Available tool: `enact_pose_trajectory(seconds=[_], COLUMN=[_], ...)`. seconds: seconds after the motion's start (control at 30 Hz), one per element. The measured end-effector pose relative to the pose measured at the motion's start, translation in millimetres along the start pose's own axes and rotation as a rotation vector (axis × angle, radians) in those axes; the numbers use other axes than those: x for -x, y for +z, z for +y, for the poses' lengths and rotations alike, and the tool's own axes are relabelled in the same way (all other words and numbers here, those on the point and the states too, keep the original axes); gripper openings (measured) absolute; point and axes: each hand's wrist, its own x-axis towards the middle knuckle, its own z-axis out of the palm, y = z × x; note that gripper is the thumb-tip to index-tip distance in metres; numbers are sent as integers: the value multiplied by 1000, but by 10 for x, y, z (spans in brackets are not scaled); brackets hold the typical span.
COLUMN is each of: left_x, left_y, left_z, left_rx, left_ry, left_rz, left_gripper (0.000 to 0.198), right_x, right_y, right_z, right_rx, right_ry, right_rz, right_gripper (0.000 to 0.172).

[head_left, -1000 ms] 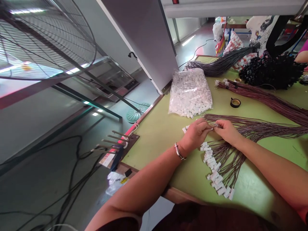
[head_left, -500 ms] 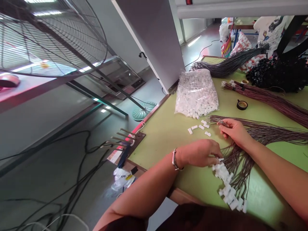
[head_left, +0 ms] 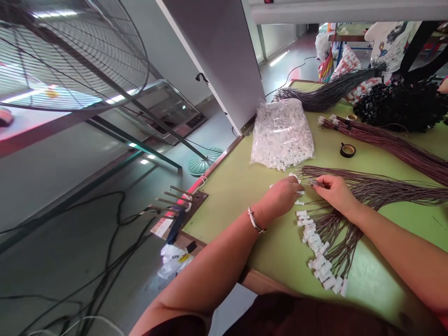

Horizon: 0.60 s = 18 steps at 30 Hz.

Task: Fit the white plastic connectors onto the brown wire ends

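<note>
My left hand (head_left: 283, 199), with a white band at the wrist, is over the loose white plastic connectors (head_left: 300, 192). Its fingers curl down among them, and what is between the fingertips is hidden. Just to the right, my right hand (head_left: 332, 192) pinches a few thin brown wires (head_left: 317, 183) near their metal-tipped ends. These wires belong to a long bundle (head_left: 385, 189) that runs off to the right under my hand. Below lies a curved row of white connectors (head_left: 317, 245) attached to wire ends, fanned toward the table's near edge.
A clear bag of white connectors (head_left: 283, 135) lies behind my hands on the green table (head_left: 224, 205). Beyond are a black tape roll (head_left: 347, 150), reddish-brown wires (head_left: 388, 142), dark wires (head_left: 325, 95) and a black heap (head_left: 395, 105). Metal prongs (head_left: 175, 200) stick out at the left edge.
My left hand has moved up and away from the row of wired connectors to the loose ones near the bag. The right hand still pinches the wires in about the same place.
</note>
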Motion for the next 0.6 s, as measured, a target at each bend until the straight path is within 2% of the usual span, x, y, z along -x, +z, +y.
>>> enact_pose_trajectory(seconds=[0.13, 0.23, 0.3, 0.4, 0.47, 0.6], left_x=[16, 25, 28, 20, 8, -19], left_y=[-43, -95, -124, -148, -148, -119], left_z=[-27, -66, -77, -61, -35, 20], left_rx=[107, 336, 522, 840, 1078, 1435], left_ry=[-50, -116, -170, -339, -436, -487], left_rz=[104, 195, 176, 131, 156, 169], left_gripper=[22, 27, 25, 20, 20, 24], right_x=[17, 32, 44, 63, 76, 95], right_y=[-4, -12, -11, -3, 1, 4], right_z=[-42, -46, -40, -38, -47, -68], right_rx=[30, 50, 65, 80, 83, 96], right_ry=[-19, -29, -39, -63, -76, -102], right_rz=[-7, 11, 30, 48, 53, 83], right_gripper=[18, 17, 16, 15, 15, 15])
